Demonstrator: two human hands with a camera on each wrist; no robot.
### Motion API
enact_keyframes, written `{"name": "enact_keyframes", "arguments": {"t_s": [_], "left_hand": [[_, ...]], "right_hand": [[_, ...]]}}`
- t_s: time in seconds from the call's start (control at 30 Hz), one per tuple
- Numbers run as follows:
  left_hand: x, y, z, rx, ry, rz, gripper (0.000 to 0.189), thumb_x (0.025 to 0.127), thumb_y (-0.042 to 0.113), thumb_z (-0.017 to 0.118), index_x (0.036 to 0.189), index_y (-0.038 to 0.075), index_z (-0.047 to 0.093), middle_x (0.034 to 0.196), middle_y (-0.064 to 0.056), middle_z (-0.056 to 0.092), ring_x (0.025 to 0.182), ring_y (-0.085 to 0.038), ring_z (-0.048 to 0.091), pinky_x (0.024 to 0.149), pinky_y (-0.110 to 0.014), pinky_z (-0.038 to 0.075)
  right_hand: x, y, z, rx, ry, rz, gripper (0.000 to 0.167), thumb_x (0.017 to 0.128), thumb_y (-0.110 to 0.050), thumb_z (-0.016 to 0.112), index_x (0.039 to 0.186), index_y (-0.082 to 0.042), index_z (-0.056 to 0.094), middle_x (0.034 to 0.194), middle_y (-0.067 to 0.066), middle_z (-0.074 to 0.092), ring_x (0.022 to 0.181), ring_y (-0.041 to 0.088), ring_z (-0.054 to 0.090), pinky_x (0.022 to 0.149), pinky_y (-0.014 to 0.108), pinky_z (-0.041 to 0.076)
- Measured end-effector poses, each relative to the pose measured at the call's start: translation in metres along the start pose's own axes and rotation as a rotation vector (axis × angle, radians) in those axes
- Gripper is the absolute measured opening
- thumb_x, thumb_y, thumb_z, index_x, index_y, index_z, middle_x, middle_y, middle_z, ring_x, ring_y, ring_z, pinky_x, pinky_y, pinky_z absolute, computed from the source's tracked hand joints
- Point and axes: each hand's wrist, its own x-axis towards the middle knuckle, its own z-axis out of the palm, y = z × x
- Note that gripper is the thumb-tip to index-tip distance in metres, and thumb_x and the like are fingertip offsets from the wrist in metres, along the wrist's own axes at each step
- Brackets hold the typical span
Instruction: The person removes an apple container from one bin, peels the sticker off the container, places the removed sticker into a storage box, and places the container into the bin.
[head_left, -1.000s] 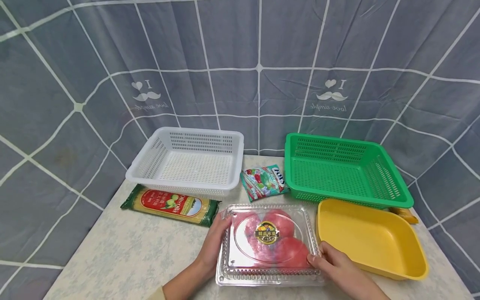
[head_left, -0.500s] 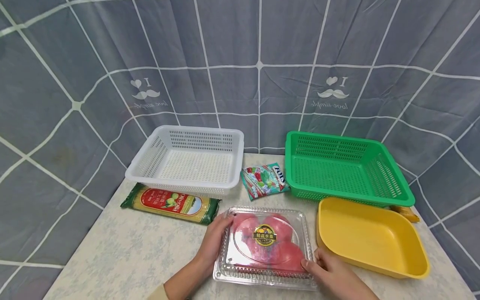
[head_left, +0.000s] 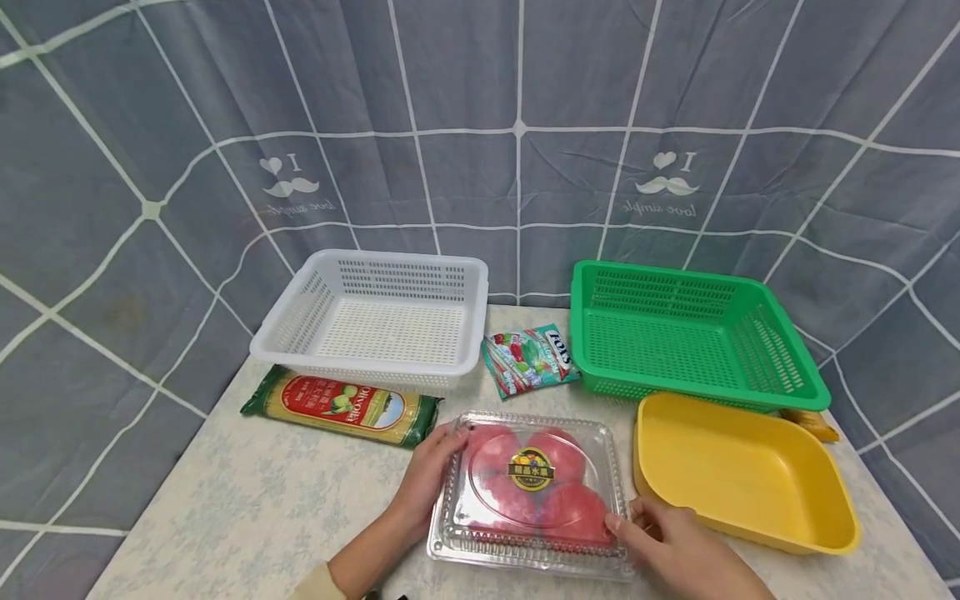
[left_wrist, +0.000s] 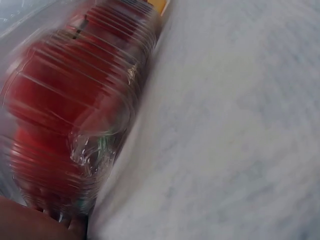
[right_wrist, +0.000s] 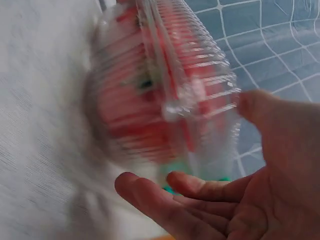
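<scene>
A clear plastic box of tomatoes (head_left: 536, 496) stands at the front middle, its lid down with a black and gold round label. My left hand (head_left: 427, 479) grips the box's left side near the far corner; in the left wrist view only part of that hand (left_wrist: 45, 220) shows at the bottom left. At the near right corner, my right thumb touches the lid's edge. The right wrist view shows the other fingers of my right hand (right_wrist: 215, 190) apart from the box, loosely stretched. Red tomatoes with green stems show through the plastic (right_wrist: 140, 100).
Behind stand a white basket (head_left: 397, 333) and a green basket (head_left: 690, 342), with a candy bag (head_left: 528, 360) between them. A spaghetti pack (head_left: 345, 406) lies left. A yellow tub (head_left: 742, 479) stands right; a yellow packet (head_left: 810, 425) lies partly hidden beyond it. A grey curtain hangs behind.
The box has shifted slightly left and its lid now faces up more squarely. My right hand has moved slightly left with it; my left hand stays at its side.
</scene>
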Motion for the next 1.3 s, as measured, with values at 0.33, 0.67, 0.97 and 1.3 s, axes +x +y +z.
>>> {"name": "enact_keyframes", "arguments": {"t_s": [0.33,0.67,0.97,1.3], "left_hand": [[0.001,-0.001,-0.001,0.082,0.029,0.054,0.04,0.094,0.031,0.06,0.119,0.001,0.055,0.098,-0.01,0.061,0.082,-0.016,0.059,0.07,-0.03,0.051],[0.001,-0.002,-0.002,0.1,0.023,0.05,0.045,0.094,0.032,0.06,0.124,0.0,0.053,0.104,-0.012,0.061,0.088,-0.018,0.058,0.074,-0.03,0.05],[0.0,-0.003,-0.002,0.124,0.032,0.049,0.046,0.094,0.034,0.06,0.126,0.001,0.053,0.11,-0.012,0.059,0.096,-0.019,0.057,0.08,-0.03,0.049],[0.002,-0.003,-0.002,0.134,0.029,0.064,0.045,0.095,0.035,0.059,0.125,0.002,0.054,0.108,-0.012,0.06,0.092,-0.018,0.057,0.077,-0.03,0.05]], "right_hand": [[-0.005,-0.019,-0.032,-0.165,0.184,-0.056,0.032,0.094,-0.052,0.054,0.097,-0.022,0.065,0.07,-0.013,0.055,0.063,0.003,0.051,0.061,0.024,0.043],[0.01,-0.039,-0.036,-0.085,0.274,-0.408,0.021,0.091,-0.036,0.066,0.106,-0.02,0.065,0.079,-0.017,0.057,0.071,0.002,0.053,0.064,0.023,0.049],[0.032,-0.047,-0.027,0.067,0.269,-0.521,0.022,0.088,-0.02,0.072,0.108,-0.015,0.067,0.092,-0.013,0.062,0.075,0.008,0.058,0.067,0.026,0.051],[0.055,-0.058,-0.016,0.08,0.197,-0.488,0.021,0.089,-0.032,0.069,0.109,-0.023,0.067,0.093,-0.014,0.061,0.079,0.011,0.057,0.067,0.027,0.049]]}}
